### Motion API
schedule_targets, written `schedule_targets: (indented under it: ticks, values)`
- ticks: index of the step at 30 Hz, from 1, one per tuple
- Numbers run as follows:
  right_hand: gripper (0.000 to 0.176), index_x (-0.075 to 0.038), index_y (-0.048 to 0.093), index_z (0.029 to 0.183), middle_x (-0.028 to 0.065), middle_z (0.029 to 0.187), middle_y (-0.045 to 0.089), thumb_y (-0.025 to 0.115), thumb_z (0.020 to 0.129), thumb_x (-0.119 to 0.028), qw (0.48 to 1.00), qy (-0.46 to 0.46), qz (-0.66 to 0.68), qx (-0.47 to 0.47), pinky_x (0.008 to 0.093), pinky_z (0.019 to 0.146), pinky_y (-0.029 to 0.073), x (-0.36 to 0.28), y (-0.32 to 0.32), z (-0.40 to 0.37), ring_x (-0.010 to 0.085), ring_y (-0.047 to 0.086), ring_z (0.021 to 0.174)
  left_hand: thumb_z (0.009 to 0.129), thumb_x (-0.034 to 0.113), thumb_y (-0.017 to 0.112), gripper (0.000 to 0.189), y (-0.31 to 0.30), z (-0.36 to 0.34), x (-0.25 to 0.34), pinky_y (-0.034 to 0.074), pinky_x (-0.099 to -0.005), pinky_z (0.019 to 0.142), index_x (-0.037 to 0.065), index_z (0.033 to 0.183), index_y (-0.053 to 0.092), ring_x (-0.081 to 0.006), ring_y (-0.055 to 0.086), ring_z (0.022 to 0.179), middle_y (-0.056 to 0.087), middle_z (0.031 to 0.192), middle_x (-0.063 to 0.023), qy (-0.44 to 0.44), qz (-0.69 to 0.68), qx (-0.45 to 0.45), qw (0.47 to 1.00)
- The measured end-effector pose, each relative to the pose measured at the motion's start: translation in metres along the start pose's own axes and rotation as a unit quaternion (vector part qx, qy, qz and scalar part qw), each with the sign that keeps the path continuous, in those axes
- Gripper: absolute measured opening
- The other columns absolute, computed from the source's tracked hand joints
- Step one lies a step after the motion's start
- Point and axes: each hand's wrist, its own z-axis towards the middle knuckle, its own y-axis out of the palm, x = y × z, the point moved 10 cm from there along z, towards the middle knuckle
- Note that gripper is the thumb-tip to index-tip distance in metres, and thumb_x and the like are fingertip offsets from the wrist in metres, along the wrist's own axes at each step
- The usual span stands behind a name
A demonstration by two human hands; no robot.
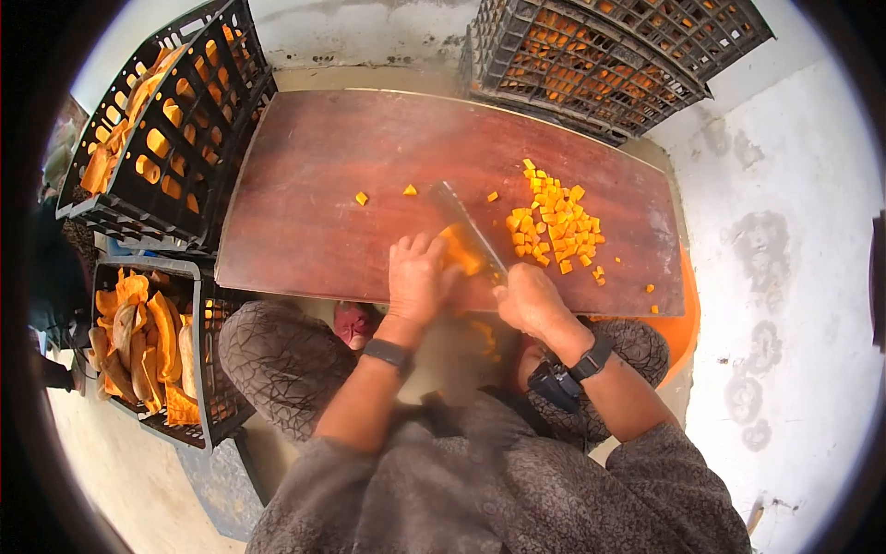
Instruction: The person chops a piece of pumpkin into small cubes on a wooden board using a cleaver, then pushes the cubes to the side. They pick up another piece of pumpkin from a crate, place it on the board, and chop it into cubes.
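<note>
One knife [466, 231], one orange chunk [459, 251], two hands. Three black crates: upper-left crate [203, 138] and upper-right crate [609, 55], both tipped up by the far edge of the table [314, 185], and a lower-left crate [208, 406] down beside the near left corner. All three filled with orange pieces or peel. One heap of cubes [554, 222], small and orange, on the right half of the table. Three stray cubes apart from it toward the middle, and a few more near the right edge, too small to count surely. One orange tub [685, 328] showing under the right corner of the table.

Knife lying slantwise on the near middle of the table. Long axis from handle at the lower right to tip at the upper left, tip pointing away from the body and leftward, blade blurred. Right hand [528, 297] wrapped tight round the handle, at the near edge. Left hand [417, 277] just left of the blade, fingers held together and bent down onto the chunk, pinning it to the table. Chunk touching the blade, mostly hidden by the fingers, shape hard to tell.

Heap of cubes just right of the blade, near but apart. Knees in patterned cloth under the near edge. Black band [388, 353] on the left wrist, black strap [591, 358] on the right wrist.
</note>
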Motion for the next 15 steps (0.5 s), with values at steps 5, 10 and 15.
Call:
schedule_targets:
  ticks: [5,10,15]
  values:
    - [0.029,0.011,0.068,0.091,0.0342,0.09,0.065,0.067,0.085,-0.017,0.999,0.011,0.009,-0.029,0.0493,0.084,0.051,-0.007,-0.004,-0.001,0.0487,0.064,0.094,0.071,0.023,0.081,0.036,-0.003,0.001,0.002,0.044,-0.0441,0.089,0.008,0.101,0.068,-0.0333,0.057,0.101,0.064,0.108,-0.0118,-0.015,0.002,0.004,1.0]
    - [0.027,0.009,0.068,0.089,0.033,0.089,0.065,0.067,0.085,-0.017,1.0,-0.004,0.006,0.001,0.0499,0.082,0.051,-0.003,0.0,0.001,0.0479,0.064,0.093,0.069,0.021,0.081,0.035,0.0,0.004,0.001,0.044,-0.0437,0.089,0.006,0.098,0.067,-0.0333,0.057,0.101,0.064,0.108,-0.012,-0.028,-0.019,-0.026,0.999]
    - [0.021,0.005,0.068,0.086,0.0289,0.089,0.067,0.066,0.083,-0.015,1.0,0.005,-0.004,-0.012,0.0496,0.081,0.051,0.001,0.004,0.012,0.0454,0.065,0.091,0.07,0.019,0.081,0.036,0.0,0.005,0.004,0.044,-0.0437,0.089,0.006,0.099,0.066,-0.0335,0.057,0.1,0.064,0.106,-0.0119,-0.019,-0.019,-0.01,1.0]
